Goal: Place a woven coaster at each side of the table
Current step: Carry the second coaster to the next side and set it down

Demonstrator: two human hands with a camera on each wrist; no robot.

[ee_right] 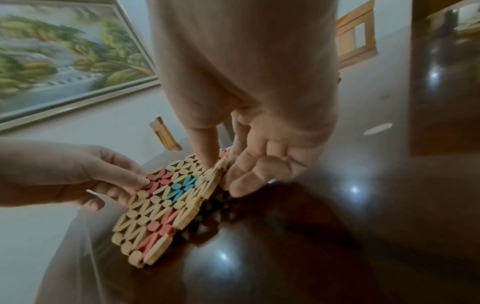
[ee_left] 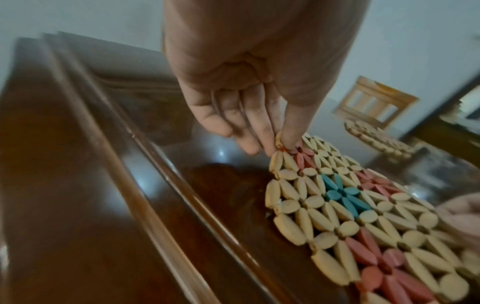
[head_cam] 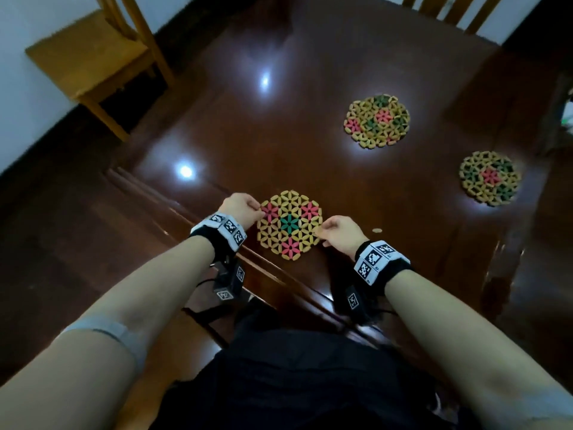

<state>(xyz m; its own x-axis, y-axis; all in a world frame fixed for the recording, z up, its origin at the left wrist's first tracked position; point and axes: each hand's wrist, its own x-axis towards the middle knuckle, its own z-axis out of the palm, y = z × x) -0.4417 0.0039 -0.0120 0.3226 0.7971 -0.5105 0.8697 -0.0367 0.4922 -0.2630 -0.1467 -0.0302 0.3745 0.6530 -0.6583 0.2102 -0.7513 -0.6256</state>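
Note:
A round woven coaster (head_cam: 290,224) with pink flowers and a green centre lies near the table's front edge, between both hands. My left hand (head_cam: 243,207) pinches its left rim between thumb and fingers (ee_left: 270,144). My right hand (head_cam: 336,232) pinches the right rim (ee_right: 221,164), lifting that side a little off the wood. The same coaster (ee_left: 350,205) fills the left wrist view; in the right wrist view the coaster (ee_right: 166,197) tilts up. Two more woven coasters lie further off: one (head_cam: 376,121) mid-table, one (head_cam: 490,178) at the right edge.
The dark glossy wooden table (head_cam: 279,119) has a raised moulded rim (head_cam: 173,193) along its left front. A wooden chair (head_cam: 93,63) stands at the far left, another chair back (head_cam: 449,10) behind the table. A small pale disc (head_cam: 376,231) lies right of my right hand.

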